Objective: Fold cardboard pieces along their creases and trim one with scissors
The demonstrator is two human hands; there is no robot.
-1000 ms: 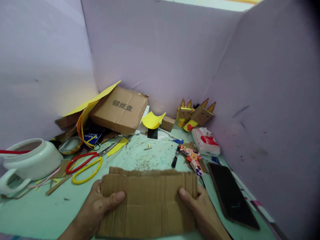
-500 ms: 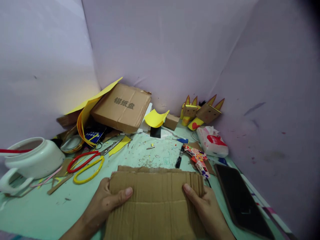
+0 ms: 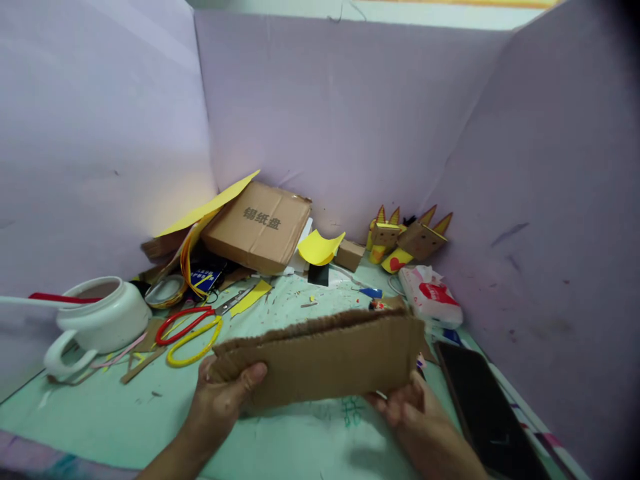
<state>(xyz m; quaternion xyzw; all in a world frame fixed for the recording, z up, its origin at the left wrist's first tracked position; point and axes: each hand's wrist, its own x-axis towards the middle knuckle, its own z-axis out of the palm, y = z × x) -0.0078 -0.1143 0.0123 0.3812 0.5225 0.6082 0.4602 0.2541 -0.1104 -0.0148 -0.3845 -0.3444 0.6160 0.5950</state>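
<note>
Both my hands hold a long piece of corrugated cardboard (image 3: 325, 357) lifted off the green table (image 3: 115, 420) and tilted up on its edge. My left hand (image 3: 223, 397) grips its left end with the thumb on the near face. My right hand (image 3: 415, 417) holds the lower right part from underneath, fingers behind the sheet. The top edge of the cardboard is ragged.
Red and yellow scissors (image 3: 193, 327) lie left of the cardboard, beside a white jug (image 3: 97, 320). A brown box (image 3: 260, 227), yellow paper (image 3: 320, 247), cardboard figures (image 3: 410, 237), a tissue pack (image 3: 430, 293) and a dark phone (image 3: 483, 407) sit around. Lilac partition walls enclose the table.
The cardboard lay flat on the table under both hands; now it is raised and tipped upright, showing the table below it. The camera view shifted a little.
</note>
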